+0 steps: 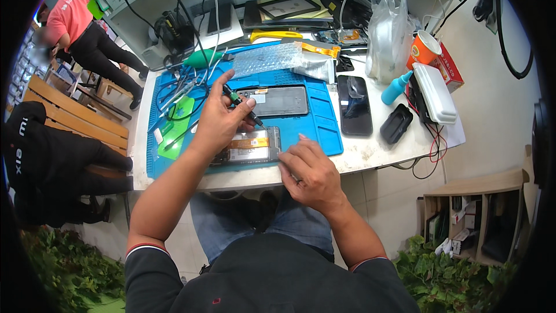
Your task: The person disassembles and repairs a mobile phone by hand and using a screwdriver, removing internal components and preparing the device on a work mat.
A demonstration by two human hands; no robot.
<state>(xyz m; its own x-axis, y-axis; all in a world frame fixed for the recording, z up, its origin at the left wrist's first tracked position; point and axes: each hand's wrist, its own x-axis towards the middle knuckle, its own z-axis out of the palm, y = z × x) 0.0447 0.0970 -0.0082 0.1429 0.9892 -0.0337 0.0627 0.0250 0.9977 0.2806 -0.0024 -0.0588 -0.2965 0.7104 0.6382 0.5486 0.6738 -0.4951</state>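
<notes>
My left hand [223, 113] is closed round a slim black-and-green screwdriver [234, 97], its tip pointing down at the upper edge of an opened phone [273, 140]. That phone shows its battery and an orange flex cable [250, 144] across it. At the phone's right edge rests my right hand [310, 171], fingers curled; whether they pinch anything is hidden. Just beyond lies a separate grey phone back or frame [284, 101]. All of this sits on a blue repair mat [324, 119].
Right of the mat are a black phone [355, 107], a light-blue bottle [397, 88], a black tray [397, 124] and an orange cup [424, 48]. Bubble wrap [266, 59] and a yellow-handled cutter [275, 35] lie behind. Cables hang overhead. Two people are at the left.
</notes>
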